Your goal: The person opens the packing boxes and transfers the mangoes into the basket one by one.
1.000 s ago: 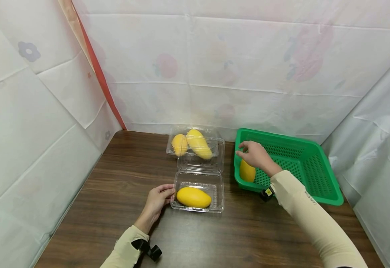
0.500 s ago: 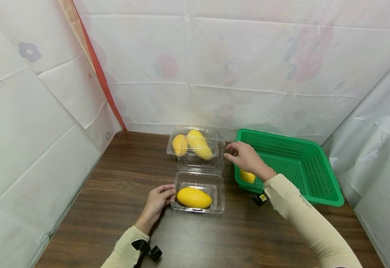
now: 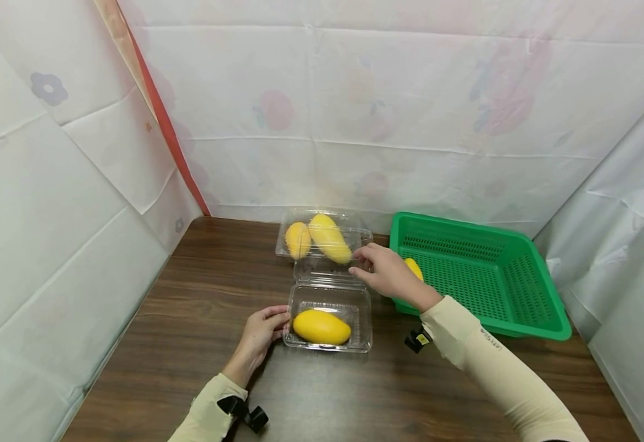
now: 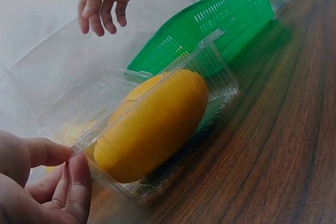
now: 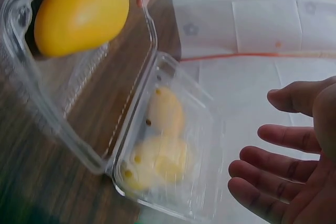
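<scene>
Pinches the clear container (image 3: 361, 314), with a mango (image 3: 322, 326) inside, in the left hand (image 3: 258, 333). Hovers by its lid (image 3: 312, 270) with the right hand (image 3: 389, 271), loose-fingered, empty. Bears unreadably small lettering (image 3: 490, 339) on the right sleeve (image 3: 479, 356).

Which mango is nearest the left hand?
The front mango, alone in the open box that the left hand pinches; two mangoes sit farther back in another box, and one mango lies in the green basket.

On the cream sleeve (image 3: 498, 368), behind the right grip (image 3: 386, 273), there stands a small dark word (image 3: 491, 339) which seems to begin with "Lets", but its other letters, and the mark on the yellow label (image 3: 423, 339) of the black wrist camera (image 3: 412, 342), are too small for reading.
</scene>
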Action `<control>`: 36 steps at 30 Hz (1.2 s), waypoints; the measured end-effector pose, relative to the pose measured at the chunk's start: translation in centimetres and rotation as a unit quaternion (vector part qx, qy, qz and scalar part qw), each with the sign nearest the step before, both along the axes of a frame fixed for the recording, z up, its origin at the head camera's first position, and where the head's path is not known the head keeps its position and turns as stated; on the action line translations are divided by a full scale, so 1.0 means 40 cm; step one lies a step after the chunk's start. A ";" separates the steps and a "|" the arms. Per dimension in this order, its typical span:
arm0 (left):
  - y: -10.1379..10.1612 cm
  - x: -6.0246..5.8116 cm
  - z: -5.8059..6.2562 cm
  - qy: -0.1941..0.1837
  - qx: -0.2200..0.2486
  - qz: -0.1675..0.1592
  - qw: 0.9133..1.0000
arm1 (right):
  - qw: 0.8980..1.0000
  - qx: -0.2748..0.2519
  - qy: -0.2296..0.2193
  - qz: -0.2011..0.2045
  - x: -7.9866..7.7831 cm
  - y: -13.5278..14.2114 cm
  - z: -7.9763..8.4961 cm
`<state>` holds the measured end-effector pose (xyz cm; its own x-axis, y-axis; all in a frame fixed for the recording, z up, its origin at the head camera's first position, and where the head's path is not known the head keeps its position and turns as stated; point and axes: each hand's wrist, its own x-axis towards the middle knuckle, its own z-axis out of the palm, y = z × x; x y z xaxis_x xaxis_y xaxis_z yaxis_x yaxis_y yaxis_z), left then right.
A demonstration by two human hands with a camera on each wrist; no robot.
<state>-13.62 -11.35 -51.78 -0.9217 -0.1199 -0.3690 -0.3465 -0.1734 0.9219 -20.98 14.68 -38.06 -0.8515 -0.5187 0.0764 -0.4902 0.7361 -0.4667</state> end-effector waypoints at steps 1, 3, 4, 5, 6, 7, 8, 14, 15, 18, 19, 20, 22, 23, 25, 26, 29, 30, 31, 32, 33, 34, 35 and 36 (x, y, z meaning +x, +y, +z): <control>0.000 0.000 0.000 0.000 0.001 0.000 1.000 | 1.000 0.002 0.001 0.002 0.005 -0.005 0.001; 0.001 -0.001 -0.002 0.000 0.003 0.000 1.000 | 1.000 0.006 0.006 0.013 0.014 -0.013 -0.001; 0.001 -0.002 -0.002 0.000 0.004 0.001 1.000 | 1.000 0.006 0.008 0.018 0.018 -0.018 -0.002; 0.001 -0.002 -0.003 -0.001 0.004 0.001 1.000 | 1.000 0.006 0.010 0.024 0.021 -0.022 -0.004; 0.001 -0.002 -0.004 -0.001 0.003 0.001 1.000 | 0.999 0.007 0.014 0.030 0.025 -0.026 -0.007; 0.001 -0.003 -0.004 0.000 0.003 0.001 1.000 | 0.999 0.008 0.018 0.037 0.028 -0.030 -0.010; 0.001 -0.003 -0.003 0.001 0.003 0.001 1.000 | 0.999 0.008 0.019 0.043 0.030 -0.034 -0.014; 0.001 -0.002 -0.001 0.003 -0.004 -0.001 1.000 | 0.996 0.032 0.025 0.077 0.048 -0.054 -0.048; 0.000 -0.003 -0.001 0.004 -0.009 -0.002 1.000 | 0.995 0.038 0.026 0.084 0.051 -0.057 -0.055; -0.005 -0.005 0.001 0.017 -0.034 -0.006 0.999 | 0.992 0.059 0.022 0.105 0.060 -0.066 -0.075; -0.008 -0.007 0.002 0.024 -0.045 -0.008 0.999 | 0.992 0.064 0.015 0.111 0.062 -0.068 -0.081; -0.011 -0.008 0.003 0.031 -0.058 -0.010 0.998 | 0.991 0.071 0.007 0.115 0.065 -0.071 -0.087; -0.018 -0.012 0.006 0.047 -0.084 -0.015 0.995 | 0.989 0.084 -0.010 0.120 0.069 -0.075 -0.098; -0.021 -0.014 0.008 0.053 -0.098 -0.021 0.994 | 0.988 0.091 -0.019 0.122 0.070 -0.076 -0.104; -0.028 -0.016 0.014 0.063 -0.129 -0.033 0.989 | 0.987 0.100 -0.037 0.123 0.073 -0.079 -0.112; -0.030 -0.016 0.017 0.069 -0.140 -0.040 0.987 | 0.986 0.106 -0.042 0.125 0.074 -0.080 -0.117; -0.030 -0.012 0.035 0.077 -0.165 -0.057 0.982 | 0.982 0.123 -0.055 0.130 0.079 -0.083 -0.129; -0.030 -0.011 0.038 0.078 -0.166 -0.059 0.981 | 0.981 0.129 -0.056 0.132 0.081 -0.085 -0.133; -0.029 -0.011 0.037 0.079 -0.164 -0.060 0.982 | 0.980 0.134 -0.056 0.135 0.083 -0.086 -0.138; -0.029 -0.011 0.037 0.079 -0.160 -0.060 0.982 | 0.979 0.141 -0.053 0.137 0.084 -0.087 -0.144; -0.029 -0.012 0.036 0.077 -0.160 -0.062 0.982 | 0.978 0.145 -0.051 0.139 0.087 -0.088 -0.150; -0.029 -0.013 0.036 0.076 -0.159 -0.061 0.983 | 0.977 0.150 -0.045 0.142 0.089 -0.089 -0.157; -0.030 -0.013 0.036 0.077 -0.157 -0.061 0.983 | 0.977 0.152 -0.040 0.145 0.091 -0.089 -0.163; -0.033 -0.019 0.023 0.077 -0.158 -0.060 0.983 | 0.977 0.155 -0.034 0.146 0.093 -0.089 -0.169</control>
<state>-14.38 -12.66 -50.85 -0.9783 -0.0927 -0.1852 -0.1984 0.1640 0.9663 -17.28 11.12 -44.81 -0.6620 -0.7289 -0.1744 -0.6752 0.6810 -0.2833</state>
